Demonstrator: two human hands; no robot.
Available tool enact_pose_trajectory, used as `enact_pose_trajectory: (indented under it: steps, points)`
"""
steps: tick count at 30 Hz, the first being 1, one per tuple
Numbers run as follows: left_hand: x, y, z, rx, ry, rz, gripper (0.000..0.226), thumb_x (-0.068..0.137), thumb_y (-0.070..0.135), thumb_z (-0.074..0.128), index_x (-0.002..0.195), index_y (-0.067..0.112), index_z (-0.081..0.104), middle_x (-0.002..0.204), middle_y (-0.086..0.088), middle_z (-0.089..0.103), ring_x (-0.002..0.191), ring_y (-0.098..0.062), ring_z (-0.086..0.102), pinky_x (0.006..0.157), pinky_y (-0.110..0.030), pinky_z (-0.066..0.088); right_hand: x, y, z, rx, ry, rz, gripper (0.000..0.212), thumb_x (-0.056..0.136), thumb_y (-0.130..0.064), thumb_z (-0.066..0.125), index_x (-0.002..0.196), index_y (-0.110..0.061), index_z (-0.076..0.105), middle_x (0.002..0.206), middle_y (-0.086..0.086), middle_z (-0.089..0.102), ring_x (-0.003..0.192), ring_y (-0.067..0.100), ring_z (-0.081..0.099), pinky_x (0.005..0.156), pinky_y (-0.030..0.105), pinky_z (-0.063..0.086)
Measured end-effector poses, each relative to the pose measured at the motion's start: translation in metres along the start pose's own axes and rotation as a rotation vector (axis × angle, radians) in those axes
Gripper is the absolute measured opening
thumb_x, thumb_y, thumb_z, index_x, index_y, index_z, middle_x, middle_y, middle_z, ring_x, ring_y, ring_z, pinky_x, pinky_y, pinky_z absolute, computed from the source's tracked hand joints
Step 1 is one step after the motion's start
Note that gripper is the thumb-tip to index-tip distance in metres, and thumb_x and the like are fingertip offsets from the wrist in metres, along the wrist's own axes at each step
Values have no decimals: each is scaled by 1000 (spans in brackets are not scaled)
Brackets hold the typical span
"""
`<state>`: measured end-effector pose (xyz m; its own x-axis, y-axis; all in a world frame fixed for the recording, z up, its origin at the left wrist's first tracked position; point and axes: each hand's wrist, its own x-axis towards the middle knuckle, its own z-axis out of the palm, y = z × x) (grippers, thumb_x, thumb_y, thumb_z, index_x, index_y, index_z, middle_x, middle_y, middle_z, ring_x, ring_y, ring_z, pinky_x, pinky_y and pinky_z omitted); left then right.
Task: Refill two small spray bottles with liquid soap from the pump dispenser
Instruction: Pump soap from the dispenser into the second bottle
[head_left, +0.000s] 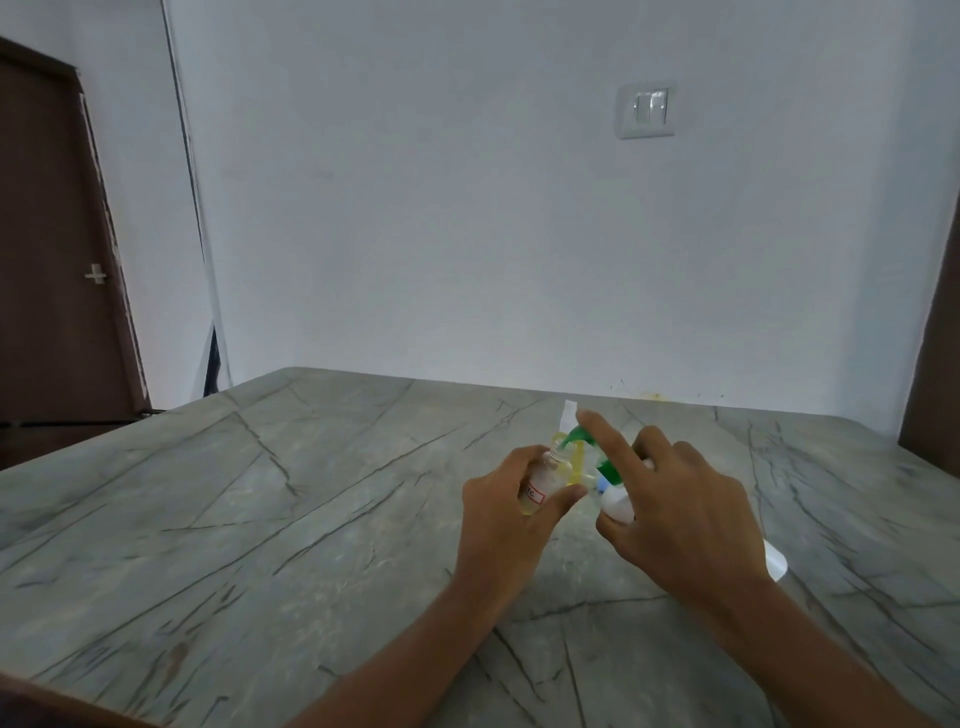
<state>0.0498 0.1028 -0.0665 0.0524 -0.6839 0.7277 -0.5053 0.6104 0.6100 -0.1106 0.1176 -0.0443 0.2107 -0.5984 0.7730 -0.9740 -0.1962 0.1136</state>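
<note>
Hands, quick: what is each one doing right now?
Left hand grips the small bottle.
Right hand holds the soap dispenser, forefinger on its green pump.

Crowded close around the pump dispenser (615, 501): left hand (506, 514) with a small bottle (540, 486) just on its left, right hand (680, 504) over its top and right side. Just behind it, a white spray top (570, 413) and yellowish clutter (575, 460), too blurred to sort. Right of it, a white object (776, 564) partly behind that hand. Broad open worktop (260, 519) left of it and nearer; wall (467, 234) closing the far side.
</note>
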Motion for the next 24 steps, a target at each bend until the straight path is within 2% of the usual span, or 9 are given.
enact_pose_trajectory:
  steps: [8, 12, 15, 17, 21, 24]
  points:
    - [-2, 2, 3, 63, -31, 7, 52, 76, 45, 69, 119, 18, 59, 107, 5, 69, 88, -7, 65, 76, -13, 53, -1, 5, 3, -19, -19, -1, 108, 46, -49, 89, 138, -34, 35, 85, 3, 62, 60, 20, 57, 42, 28, 46]
    - [-4, 3, 5, 96, -64, 38, 54, 77, 45, 68, 122, 16, 59, 109, 2, 69, 90, -11, 66, 78, -19, 54, -1, 9, 1, 2, -130, 45, 98, 55, -54, 84, 134, -41, 28, 93, 0, 62, 69, 19, 59, 51, 30, 50]
    - [-3, 3, 4, 124, -72, 47, 55, 77, 46, 67, 122, 16, 59, 109, 3, 69, 89, -9, 65, 76, -13, 51, -1, 9, 0, -21, -182, 32, 92, 65, -58, 75, 136, -45, 18, 104, -3, 60, 79, 17, 59, 59, 30, 51]
    - [-1, 3, 4, 135, -53, 57, 56, 76, 47, 67, 122, 17, 59, 108, 4, 69, 86, -6, 65, 73, -7, 48, -1, 8, -2, -27, -151, 45, 97, 61, -59, 77, 139, -43, 21, 101, -4, 62, 76, 16, 60, 55, 29, 50]
    - [-1, 4, 3, 121, -27, 74, 54, 76, 44, 69, 121, 17, 59, 107, 5, 69, 85, -6, 65, 74, -8, 49, -3, 9, 0, 18, -44, 37, 108, 54, -57, 81, 146, -39, 26, 91, -4, 64, 67, 16, 60, 47, 28, 49]
    - [-1, 4, 2, 129, -25, 89, 56, 75, 46, 67, 122, 17, 59, 109, 5, 69, 86, -3, 63, 72, -2, 46, -4, 11, 0, 49, -44, 17, 117, 56, -56, 80, 151, -43, 12, 96, -4, 66, 69, 18, 62, 48, 30, 52]
